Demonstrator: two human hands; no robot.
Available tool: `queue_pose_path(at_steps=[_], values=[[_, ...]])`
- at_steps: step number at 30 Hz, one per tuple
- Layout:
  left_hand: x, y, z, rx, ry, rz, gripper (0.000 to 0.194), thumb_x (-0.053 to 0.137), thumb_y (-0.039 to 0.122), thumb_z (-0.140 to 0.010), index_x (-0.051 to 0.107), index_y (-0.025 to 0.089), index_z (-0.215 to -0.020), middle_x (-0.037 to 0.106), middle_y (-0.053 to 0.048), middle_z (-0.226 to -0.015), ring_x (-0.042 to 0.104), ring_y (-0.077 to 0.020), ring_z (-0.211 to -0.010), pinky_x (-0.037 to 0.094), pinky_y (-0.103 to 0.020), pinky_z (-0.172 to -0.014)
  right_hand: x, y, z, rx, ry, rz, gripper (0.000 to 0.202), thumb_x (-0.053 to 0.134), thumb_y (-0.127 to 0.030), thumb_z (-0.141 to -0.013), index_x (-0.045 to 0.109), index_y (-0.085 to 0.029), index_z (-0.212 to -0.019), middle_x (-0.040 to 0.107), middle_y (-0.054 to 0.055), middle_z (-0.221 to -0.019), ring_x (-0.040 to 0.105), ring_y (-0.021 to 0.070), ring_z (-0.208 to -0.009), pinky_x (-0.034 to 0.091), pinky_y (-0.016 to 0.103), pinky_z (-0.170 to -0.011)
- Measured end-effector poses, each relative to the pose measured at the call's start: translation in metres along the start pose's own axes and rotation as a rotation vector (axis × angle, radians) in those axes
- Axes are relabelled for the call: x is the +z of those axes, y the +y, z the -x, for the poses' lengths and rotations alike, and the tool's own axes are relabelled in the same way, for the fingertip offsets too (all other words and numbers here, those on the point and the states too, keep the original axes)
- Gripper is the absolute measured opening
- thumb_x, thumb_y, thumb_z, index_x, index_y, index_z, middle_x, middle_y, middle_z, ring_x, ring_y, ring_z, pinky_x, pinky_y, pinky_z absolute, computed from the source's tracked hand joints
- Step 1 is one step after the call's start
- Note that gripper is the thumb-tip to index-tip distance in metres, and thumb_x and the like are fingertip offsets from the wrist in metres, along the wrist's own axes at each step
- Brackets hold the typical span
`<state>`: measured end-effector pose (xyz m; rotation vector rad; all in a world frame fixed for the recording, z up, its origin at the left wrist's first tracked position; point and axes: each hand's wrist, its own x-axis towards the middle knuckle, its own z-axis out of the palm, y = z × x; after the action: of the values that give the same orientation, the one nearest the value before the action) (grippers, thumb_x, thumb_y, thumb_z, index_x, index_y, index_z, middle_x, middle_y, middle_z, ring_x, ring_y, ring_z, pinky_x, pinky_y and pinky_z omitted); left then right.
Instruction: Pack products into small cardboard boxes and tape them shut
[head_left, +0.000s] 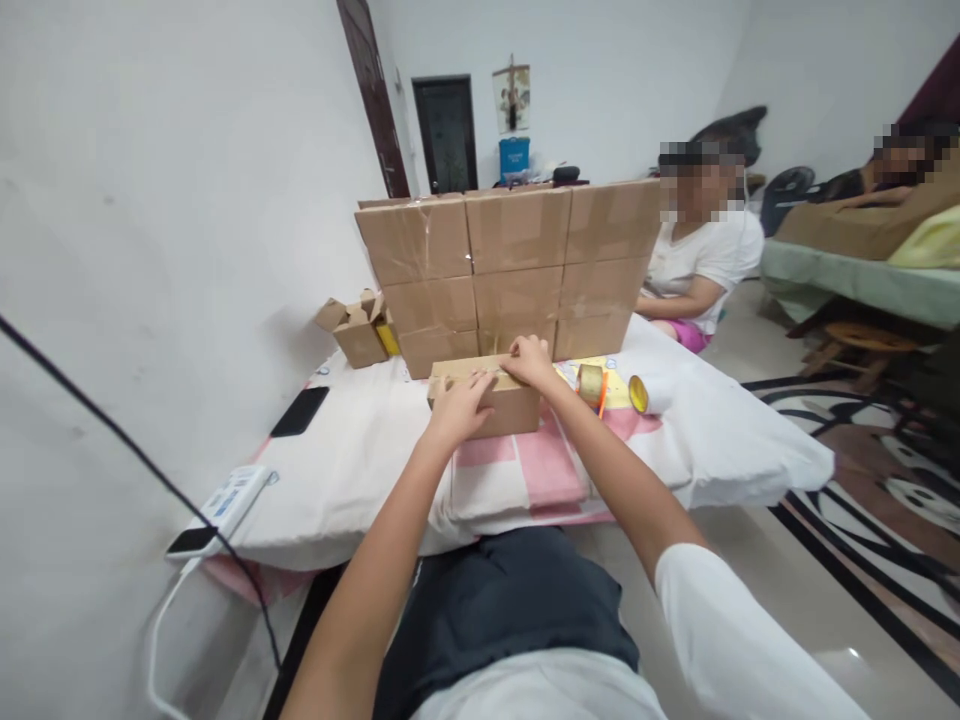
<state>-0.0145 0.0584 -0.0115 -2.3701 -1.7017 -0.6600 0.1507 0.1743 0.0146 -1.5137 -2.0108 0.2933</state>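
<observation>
A small brown cardboard box (506, 411) lies lengthwise before me on the cloth-covered table. My left hand (459, 403) rests on its top and near side at the left, fingers stretched out and apart. At the top right, my right hand (529, 362) touches the box with its fingers bent and close together; whatever they pinch is too small to make out. Just behind stands a wall of several stacked cardboard boxes (517, 235), joined with clear tape. Right of my hands are a tape roll (589, 383) with an orange part beside it and another roll with a yellow core (639, 394).
An open cardboard box (358, 335) stands at the back left. A black phone (300, 412) and a white power strip (225, 508) lie along the table's left side. A black cable (135, 455) hangs at the left. One person (705, 250) sits behind the table's right end; another is farther right.
</observation>
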Motion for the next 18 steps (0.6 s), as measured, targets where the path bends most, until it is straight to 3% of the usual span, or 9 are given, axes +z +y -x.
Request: queue_pose_path(at_steps=[2,5,8,11,14,18], values=[[0.002,0.000,-0.001,0.012,-0.013,0.011,0.062,0.062,0.020,-0.086,0.048,0.031,-0.145,0.053,-0.009,-0.151,0.047,-0.0279,-0.141,0.031,-0.054,-0.115,-0.007,0.017,-0.005,-0.016,-0.008,-0.026,0.028,0.071,-0.035,-0.079,0.070,-0.016,-0.100,0.070,0.011,-0.108,0.062,0.0233,-0.102,0.047,0.032,-0.089],[0.006,-0.008,0.004,0.020,-0.004,0.019,0.057,0.060,0.022,-0.089,0.050,0.032,-0.144,0.054,-0.007,-0.150,0.049,-0.0267,-0.140,0.034,-0.050,-0.113,-0.033,0.058,-0.018,0.005,0.031,-0.031,0.027,0.059,-0.034,-0.089,0.070,-0.016,-0.105,0.074,0.007,-0.104,0.066,0.0169,-0.092,0.048,0.025,-0.083],[0.007,-0.023,0.014,0.031,0.030,0.020,0.054,0.060,0.026,-0.092,0.050,0.034,-0.144,0.056,-0.006,-0.148,0.050,-0.0266,-0.139,0.035,-0.049,-0.111,-0.069,0.118,-0.033,0.086,0.073,0.039,0.029,0.051,-0.028,-0.092,0.072,-0.012,-0.104,0.075,0.011,-0.104,0.067,0.0191,-0.092,0.047,0.027,-0.081],[0.007,-0.034,0.020,0.019,0.074,0.028,0.054,0.060,0.031,-0.092,0.050,0.036,-0.145,0.058,-0.006,-0.147,0.053,-0.0273,-0.137,0.037,-0.047,-0.109,-0.094,0.180,-0.049,0.193,0.016,0.146,0.025,0.053,-0.020,-0.088,0.075,-0.009,-0.091,0.075,0.016,-0.093,0.068,0.0243,-0.087,0.046,0.031,-0.077],[0.008,-0.035,0.019,0.020,0.078,0.032,0.054,0.060,0.033,-0.093,0.049,0.038,-0.145,0.057,-0.004,-0.147,0.054,-0.0277,-0.136,0.037,-0.046,-0.108,-0.097,0.228,-0.063,0.247,-0.115,0.222,0.013,0.064,-0.015,-0.079,0.077,-0.011,-0.079,0.075,0.015,-0.083,0.067,0.0249,-0.081,0.045,0.032,-0.076],[0.010,-0.028,0.012,0.037,0.044,0.009,0.052,0.059,0.032,-0.095,0.048,0.039,-0.145,0.057,-0.002,-0.147,0.054,-0.0274,-0.136,0.036,-0.046,-0.106,-0.083,0.264,-0.081,0.235,-0.274,0.264,0.010,0.073,-0.010,-0.069,0.077,-0.016,-0.076,0.075,0.010,-0.083,0.066,0.0220,-0.079,0.046,0.030,-0.078]])
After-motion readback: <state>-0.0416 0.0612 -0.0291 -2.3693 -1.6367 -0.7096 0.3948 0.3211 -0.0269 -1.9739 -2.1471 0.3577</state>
